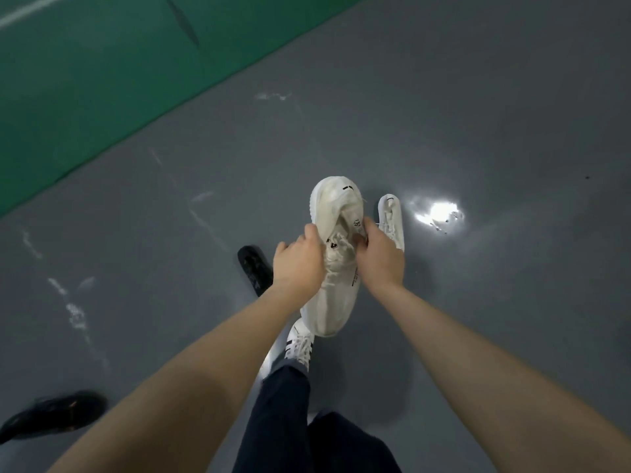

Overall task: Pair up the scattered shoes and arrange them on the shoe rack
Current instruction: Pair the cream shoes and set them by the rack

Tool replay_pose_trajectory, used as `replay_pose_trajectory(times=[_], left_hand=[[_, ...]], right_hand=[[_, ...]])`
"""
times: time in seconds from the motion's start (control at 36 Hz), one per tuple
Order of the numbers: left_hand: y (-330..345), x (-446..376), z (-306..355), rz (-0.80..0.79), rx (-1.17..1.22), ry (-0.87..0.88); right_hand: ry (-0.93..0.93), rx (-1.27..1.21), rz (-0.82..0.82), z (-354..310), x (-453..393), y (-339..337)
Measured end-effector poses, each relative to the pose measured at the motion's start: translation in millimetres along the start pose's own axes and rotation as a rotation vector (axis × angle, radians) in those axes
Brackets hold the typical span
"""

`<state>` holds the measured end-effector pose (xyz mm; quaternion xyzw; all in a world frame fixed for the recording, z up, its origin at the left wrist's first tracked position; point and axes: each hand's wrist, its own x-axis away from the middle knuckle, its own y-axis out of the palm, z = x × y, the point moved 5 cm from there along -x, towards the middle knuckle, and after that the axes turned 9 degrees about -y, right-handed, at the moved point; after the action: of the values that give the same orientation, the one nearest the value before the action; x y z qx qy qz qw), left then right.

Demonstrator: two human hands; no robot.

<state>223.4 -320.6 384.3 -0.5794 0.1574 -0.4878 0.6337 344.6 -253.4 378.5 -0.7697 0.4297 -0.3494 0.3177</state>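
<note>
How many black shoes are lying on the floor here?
2. One black shoe lies just left of the left hand, partly hidden by it. The other black shoe is at the bottom-left corner. More may lie outside the picture.

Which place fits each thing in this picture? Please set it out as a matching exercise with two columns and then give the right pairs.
Things:
1. large white shoe
2. small white shoe
3. black shoe near the left hand
4. green floor area

Places:
A. top left of the view
B. on the grey floor, right of the right hand
C. gripped by the left hand and the right hand
D. on the floor, partly behind the left wrist

Pairs: 1-C, 2-B, 3-D, 4-A
</note>
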Motion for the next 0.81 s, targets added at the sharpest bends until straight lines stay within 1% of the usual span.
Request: replay_pose_trajectory(times=[0.14, 0.28, 0.42, 0.56, 0.69, 0.81], left_hand=[[5.7, -51.1, 13.6, -0.04, 0.019, -0.02], [19.6, -87.9, 32.6, -0.09, 0.082, -0.062], [45.6, -119.6, 61.2, -0.096, 0.054, -0.094], [76.5, -144.3, 99.6, -0.132, 0.042, -0.149], [103.1, -161.5, 140.8, -0.148, 0.04, -0.167], [126.3, -178.9, 161.6, -0.148, 0.042, -0.19]], right_hand=[[0.014, -0.06, 0.024, 11.1, -49.9, -5.7], [-0.001, -0.144, 0.025, 39.2, -89.4, -4.8], [0.004, -0.169, -0.001, 75.9, -121.6, -8.4], [0.014, -0.172, -0.062, 118.6, -152.2, -22.3], [0.014, -0.153, -0.104, 166.1, -174.8, -37.8], [0.016, -0.176, -0.152, 197.2, -195.0, -40.5]])
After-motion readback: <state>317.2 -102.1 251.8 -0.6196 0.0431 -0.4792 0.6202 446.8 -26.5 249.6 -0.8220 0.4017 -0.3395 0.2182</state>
